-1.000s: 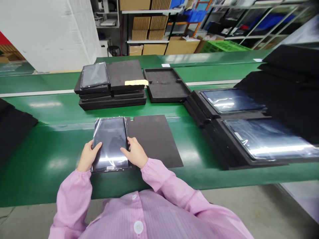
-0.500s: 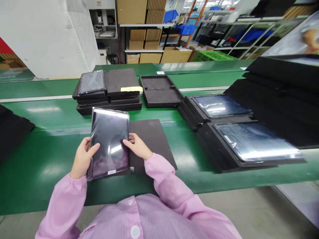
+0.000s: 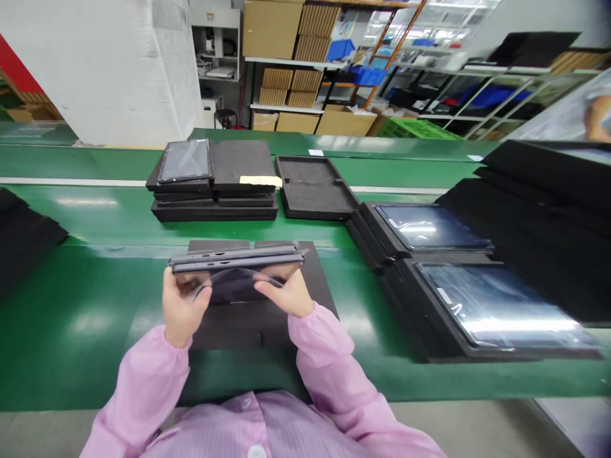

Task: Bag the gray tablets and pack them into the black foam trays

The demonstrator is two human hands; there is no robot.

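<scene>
Between my two hands is a pair of thin dark tablets (image 3: 233, 261), seen nearly edge-on, with their long edges lying one above the other. My left hand (image 3: 184, 308) grips their left end, thumb on the near face. At the right end my right hand (image 3: 289, 292) grips them the same way, its thumb in front and fingers mostly hidden behind. A clear film bows out from the near face. Below them, black foam sheets (image 3: 229, 329) lie on the green work surface (image 3: 95, 356).
Ahead are stacked black foam trays (image 3: 243, 156) with a smaller tablet (image 3: 186, 161) and a yellow label (image 3: 260, 181). A foam tray (image 3: 315, 184) with bare recesses stands beside them. On the right, foam trays hold large tablets (image 3: 501, 312). Black foam (image 3: 23, 248) lies at far left.
The tablet, earlier facing me upright, has been tipped to edge-on and moved right; two edges now show. Both hands keep their hold. The camera view has shifted slightly.
</scene>
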